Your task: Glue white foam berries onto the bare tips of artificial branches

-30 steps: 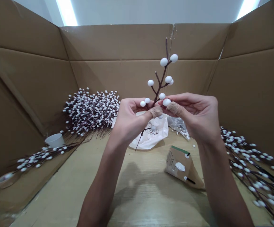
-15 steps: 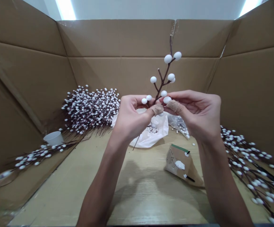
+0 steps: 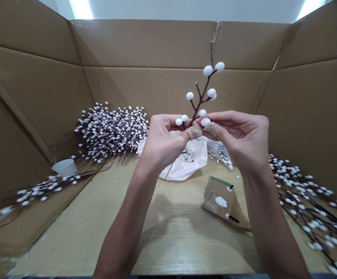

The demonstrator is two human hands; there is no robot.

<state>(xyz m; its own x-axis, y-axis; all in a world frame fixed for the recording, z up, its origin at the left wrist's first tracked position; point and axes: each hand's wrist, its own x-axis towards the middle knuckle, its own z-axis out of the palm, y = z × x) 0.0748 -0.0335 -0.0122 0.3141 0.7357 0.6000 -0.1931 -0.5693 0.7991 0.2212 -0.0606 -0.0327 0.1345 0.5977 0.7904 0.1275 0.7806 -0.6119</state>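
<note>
Above the wood-topped table (image 3: pixel 157 236), inside an opened cardboard box (image 3: pixel 157 46), both hands hold up an artificial berry stem (image 3: pixel 201 101) with white foam berries (image 3: pixel 207 70). Stem's long axis runs nearly upright, tip pointing up and leaning slightly right, lower end running down-left behind the left hand and ending over a white plastic bag (image 3: pixel 183 170). Stem sits midway between the forearms, in front of the box's back wall, not touching it.

Left hand (image 3: pixel 164 137): fingers curled in, thumb wrapped in burlap-like tape (image 3: pixel 194 132), pinching the stem low down. Right hand (image 3: pixel 238 139): also pinching, thumb wrapped in the same kind of tape (image 3: pixel 213 130), right by the lowest berry. Can't tell if it grips that berry or the twig behind it. Hands nearly touch at the stem, neither spread.

Under the hands, the white bag holds loose berries. Just right of it is a clear plastic bag (image 3: pixel 219 151). Kraft paper pouch (image 3: pixel 220 203) lies on the table nearer the person, below the right hand. Big heap of berry stems (image 3: pixel 110 133) sits back left, with a white cup (image 3: pixel 64 167) and a looser bunch of stems (image 3: pixel 46 186) in front of it. Tape roll (image 3: pixel 1 216) at far left. Another bunch of stems (image 3: pixel 302 197) lies to the right.
</note>
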